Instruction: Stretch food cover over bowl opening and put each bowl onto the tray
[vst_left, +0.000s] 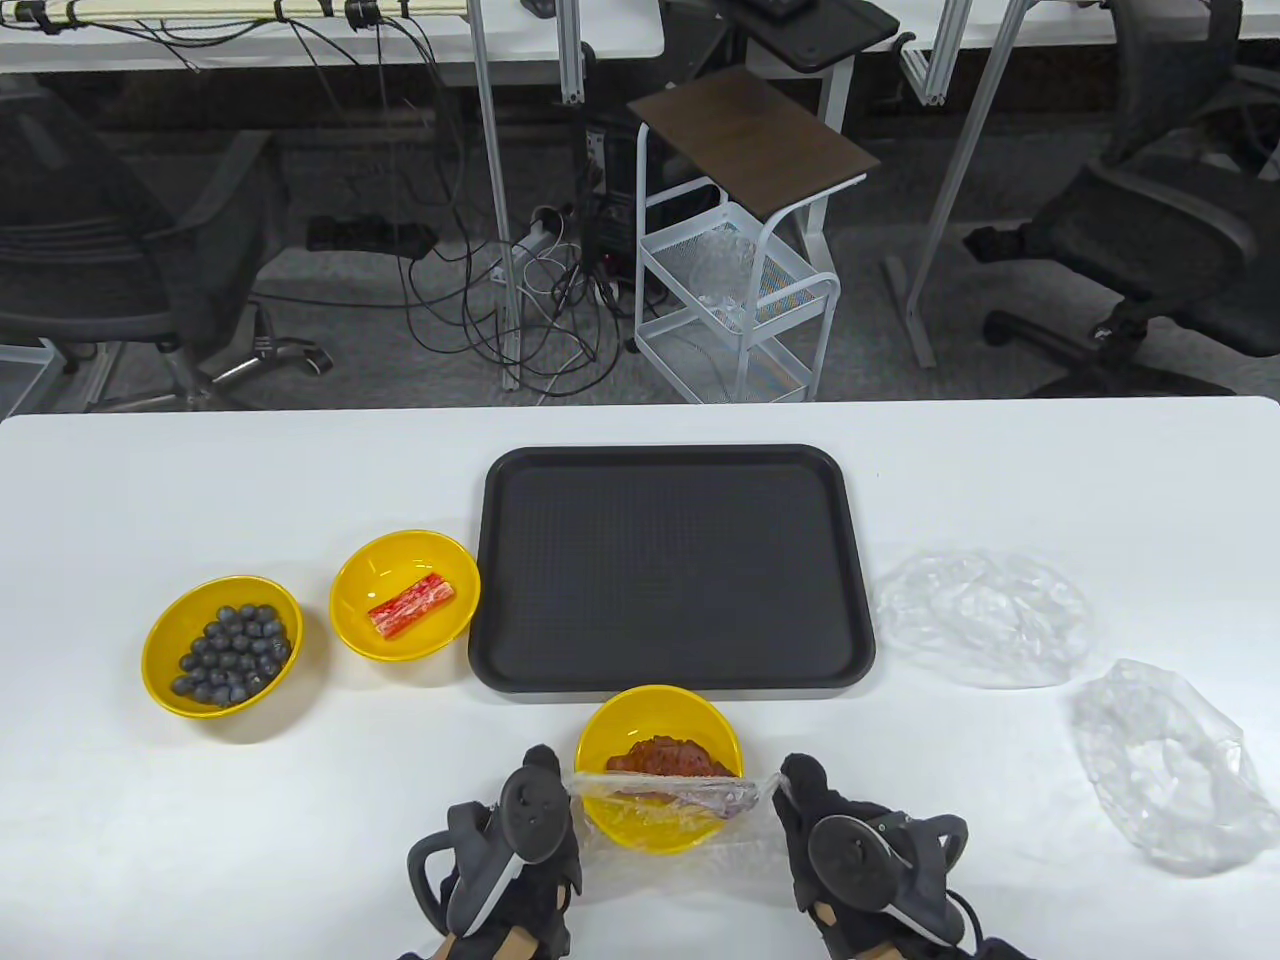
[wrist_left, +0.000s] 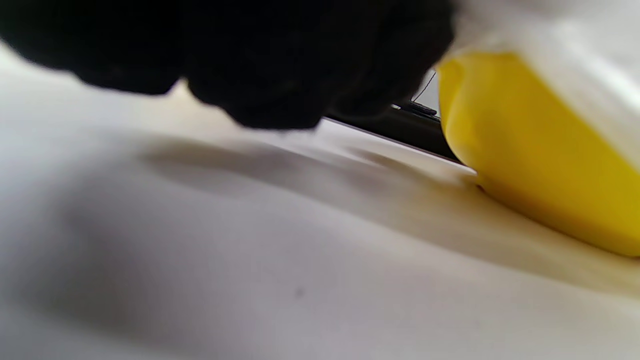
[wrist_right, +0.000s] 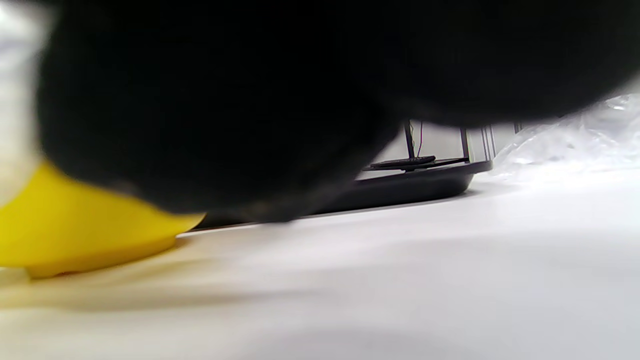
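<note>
A yellow bowl (vst_left: 660, 735) of reddish-brown food stands just in front of the black tray (vst_left: 670, 570). A clear food cover (vst_left: 668, 795) is stretched across the bowl's near half. My left hand (vst_left: 545, 775) pinches the cover's left end at the rim. My right hand (vst_left: 795, 780) pinches its right end. In the left wrist view the bowl (wrist_left: 540, 165) sits right of my gloved fingers (wrist_left: 260, 65), cover film over its rim. In the right wrist view the glove (wrist_right: 250, 100) fills the top, with the bowl (wrist_right: 75, 230) below left and the tray (wrist_right: 410, 187) behind.
Two more yellow bowls stand left of the tray: one with dark berries (vst_left: 222, 645), one with a red-white stick (vst_left: 405, 595). Two loose clear covers (vst_left: 985, 620) (vst_left: 1165, 765) lie right of the tray; one of them (wrist_right: 575, 140) shows in the right wrist view.
</note>
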